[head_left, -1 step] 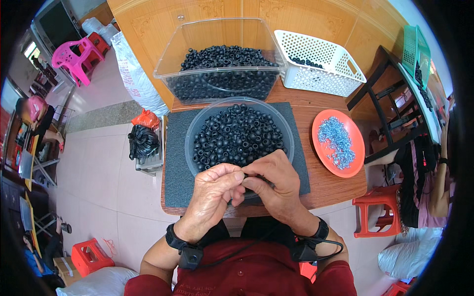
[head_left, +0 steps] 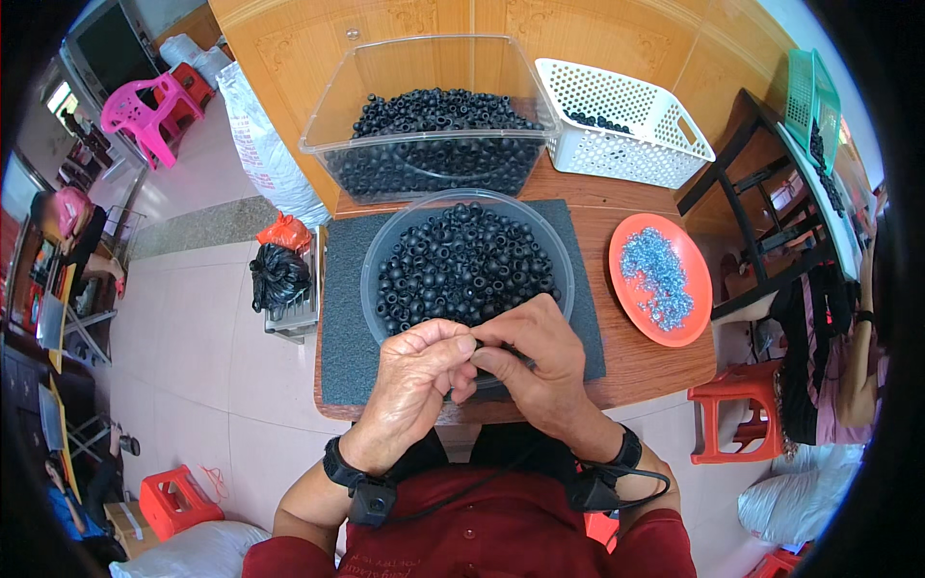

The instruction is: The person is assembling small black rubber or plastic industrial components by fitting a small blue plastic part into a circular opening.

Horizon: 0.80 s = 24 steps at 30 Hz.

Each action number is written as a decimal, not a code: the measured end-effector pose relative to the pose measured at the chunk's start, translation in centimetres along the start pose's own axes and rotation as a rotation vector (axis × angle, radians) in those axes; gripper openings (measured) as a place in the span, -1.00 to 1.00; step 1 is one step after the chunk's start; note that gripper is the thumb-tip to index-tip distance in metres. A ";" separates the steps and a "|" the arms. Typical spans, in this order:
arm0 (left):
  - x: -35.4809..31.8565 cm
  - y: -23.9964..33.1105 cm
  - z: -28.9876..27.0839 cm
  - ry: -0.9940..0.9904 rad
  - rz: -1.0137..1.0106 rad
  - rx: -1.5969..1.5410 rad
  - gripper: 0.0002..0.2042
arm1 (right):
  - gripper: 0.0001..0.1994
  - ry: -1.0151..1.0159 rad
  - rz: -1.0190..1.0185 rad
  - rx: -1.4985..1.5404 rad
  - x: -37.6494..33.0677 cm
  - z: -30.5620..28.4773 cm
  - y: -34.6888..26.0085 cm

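My left hand (head_left: 416, 371) and my right hand (head_left: 541, 364) meet over the near rim of a round clear tub (head_left: 369, 323). Thumb and forefinger of each are pinched together at one spot. Between the fingertips a bit of a small black piece (head_left: 478, 345) shows; the fingers cover most of it. Many small black hollow, bead-like pieces (head_left: 467, 260) fill the tub, which stands on a dark grey mat (head_left: 347, 376). To the right, an orange-red plate (head_left: 622, 289) carries a heap of small, shiny bluish clear bits (head_left: 657, 275).
Behind the tub stand a clear rectangular bin (head_left: 434, 159) of similar black pieces and a white perforated basket (head_left: 626, 159) with some more. All rest on a wooden table (head_left: 588, 202). Red stools (head_left: 732, 409) stand on the floor, and a person (head_left: 838, 356) sits at the right.
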State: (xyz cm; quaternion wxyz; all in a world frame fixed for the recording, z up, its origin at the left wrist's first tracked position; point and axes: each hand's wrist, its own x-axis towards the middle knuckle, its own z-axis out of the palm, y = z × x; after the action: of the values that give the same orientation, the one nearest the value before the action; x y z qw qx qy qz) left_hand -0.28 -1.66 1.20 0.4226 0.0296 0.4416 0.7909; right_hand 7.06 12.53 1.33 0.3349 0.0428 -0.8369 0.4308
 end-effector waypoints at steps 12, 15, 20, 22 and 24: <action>0.5 -0.5 -0.6 -0.084 0.075 0.027 -0.82 | -0.88 0.090 0.167 0.081 -0.5 0.9 0.4; 0.4 -0.4 -0.8 -0.104 0.120 0.084 -0.81 | -0.89 0.103 0.195 0.103 -0.6 0.9 0.4; 0.2 -0.2 -0.6 -0.100 0.184 0.157 -0.81 | -0.88 0.115 0.168 0.130 -0.5 1.0 0.7; 0.1 -0.1 -0.5 -0.075 0.170 0.179 -0.76 | -0.87 0.098 0.100 0.095 -0.4 0.9 0.6; 0.1 -0.1 -0.5 -0.073 0.165 0.183 -0.76 | -0.86 0.091 0.060 0.067 -0.5 0.8 0.9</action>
State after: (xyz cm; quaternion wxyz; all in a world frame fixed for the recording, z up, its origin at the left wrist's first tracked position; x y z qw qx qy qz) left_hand -0.49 -1.91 0.83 0.3676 0.1330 0.4923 0.7777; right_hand 6.66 12.37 0.08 0.3580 0.0093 -0.8067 0.4700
